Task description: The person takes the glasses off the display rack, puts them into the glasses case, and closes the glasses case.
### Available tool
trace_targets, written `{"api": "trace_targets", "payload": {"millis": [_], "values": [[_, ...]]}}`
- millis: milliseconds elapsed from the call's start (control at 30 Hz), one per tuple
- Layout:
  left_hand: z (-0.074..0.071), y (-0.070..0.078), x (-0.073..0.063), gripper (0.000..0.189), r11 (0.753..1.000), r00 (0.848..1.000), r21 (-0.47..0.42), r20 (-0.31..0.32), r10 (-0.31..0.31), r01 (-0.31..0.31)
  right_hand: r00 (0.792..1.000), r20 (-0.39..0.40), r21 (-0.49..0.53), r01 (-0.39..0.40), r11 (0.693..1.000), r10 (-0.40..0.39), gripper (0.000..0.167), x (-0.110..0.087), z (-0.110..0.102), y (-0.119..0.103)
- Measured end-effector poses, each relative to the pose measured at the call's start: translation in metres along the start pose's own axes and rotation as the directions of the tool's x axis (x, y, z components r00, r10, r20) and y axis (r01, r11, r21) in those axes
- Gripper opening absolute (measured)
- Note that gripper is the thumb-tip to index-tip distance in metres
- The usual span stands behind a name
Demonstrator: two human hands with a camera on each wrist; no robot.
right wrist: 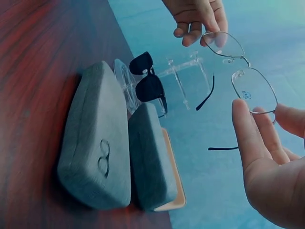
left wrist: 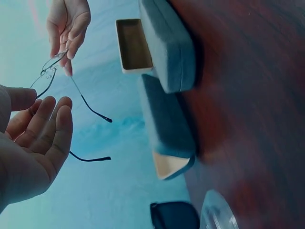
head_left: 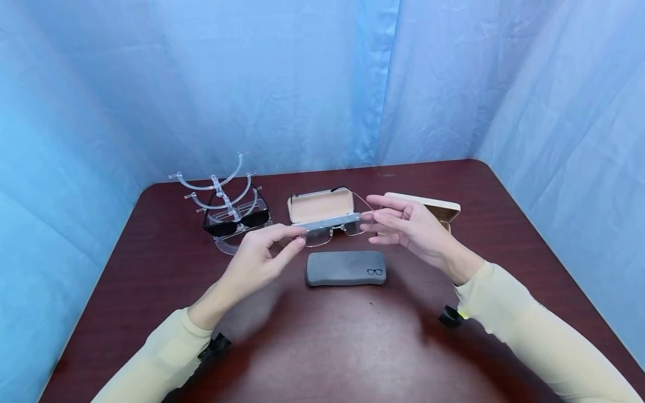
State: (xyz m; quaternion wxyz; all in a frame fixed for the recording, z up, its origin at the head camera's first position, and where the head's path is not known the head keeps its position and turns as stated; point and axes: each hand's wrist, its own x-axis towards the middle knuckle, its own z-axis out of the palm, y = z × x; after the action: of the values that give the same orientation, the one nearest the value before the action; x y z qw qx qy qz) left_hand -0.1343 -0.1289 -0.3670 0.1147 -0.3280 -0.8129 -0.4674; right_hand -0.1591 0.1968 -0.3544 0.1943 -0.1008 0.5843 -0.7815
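A pair of thin metal-rimmed eyeglasses (right wrist: 246, 61) hangs in the air between both hands, temples unfolded and pointing away. My left hand (head_left: 264, 252) pinches the left end of the frame between thumb and fingers. At the opposite end, my right hand (head_left: 415, 232) holds the frame by its corner with thumb and fingertips, the other fingers spread. Below the lenses lies a closed grey glasses case (head_left: 346, 268) with a small glasses print. Just behind the eyeglasses stands an open case (head_left: 322, 206) with a beige lining, partly hidden by them.
At the left, a clear display stand (head_left: 221, 193) bears black sunglasses (head_left: 237, 224) on a low tier. Another open case (head_left: 428, 204) stands behind my right hand, partly covered by it. Blue curtains (head_left: 252, 84) close off the dark red table (head_left: 322, 347) at back and sides.
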Motion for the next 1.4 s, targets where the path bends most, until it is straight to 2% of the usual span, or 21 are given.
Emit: {"api": "trace_targets", "payload": {"millis": [133,233,400,567,800,1067,1267,1400], "values": [[0.011,-0.004,0.004,0.022,0.987,0.994,-0.127,0.069,-0.089,0.098,1.0,-0.012,0.006,-0.023,1.0,0.023,0.059,-0.01,-0.009,0.002],[0.017,-0.009,0.007,0.023,0.955,0.981,-0.238,0.12,-0.153,0.178,0.999,-0.016,0.005,-0.031,1.0,0.031,0.06,-0.015,-0.013,0.005],[0.018,-0.016,0.012,0.024,0.92,0.968,-0.312,0.148,-0.202,0.239,0.999,-0.013,0.006,-0.05,0.999,0.05,0.057,-0.018,-0.014,0.009],[0.017,-0.02,0.014,0.027,0.899,0.96,-0.344,0.167,-0.227,0.272,0.998,-0.007,0.009,-0.067,0.998,0.067,0.056,-0.016,-0.013,0.011],[0.015,-0.02,0.015,0.027,0.892,0.952,-0.34,0.177,-0.25,0.297,0.995,0.023,-0.027,-0.095,0.995,0.096,0.057,-0.015,-0.014,0.013],[0.013,-0.018,0.015,0.033,0.869,0.948,-0.383,0.19,-0.256,0.312,0.992,0.073,-0.087,-0.098,0.991,0.104,0.044,-0.01,-0.011,0.016],[0.012,-0.017,0.012,0.029,0.883,0.948,-0.357,0.199,-0.247,0.305,0.994,0.051,-0.058,-0.09,0.994,0.093,0.056,-0.001,-0.009,0.018],[0.012,-0.017,0.009,0.027,0.898,0.952,-0.329,0.188,-0.242,0.293,0.99,0.083,-0.039,-0.108,0.993,0.111,0.059,0.002,-0.008,0.02]]}}
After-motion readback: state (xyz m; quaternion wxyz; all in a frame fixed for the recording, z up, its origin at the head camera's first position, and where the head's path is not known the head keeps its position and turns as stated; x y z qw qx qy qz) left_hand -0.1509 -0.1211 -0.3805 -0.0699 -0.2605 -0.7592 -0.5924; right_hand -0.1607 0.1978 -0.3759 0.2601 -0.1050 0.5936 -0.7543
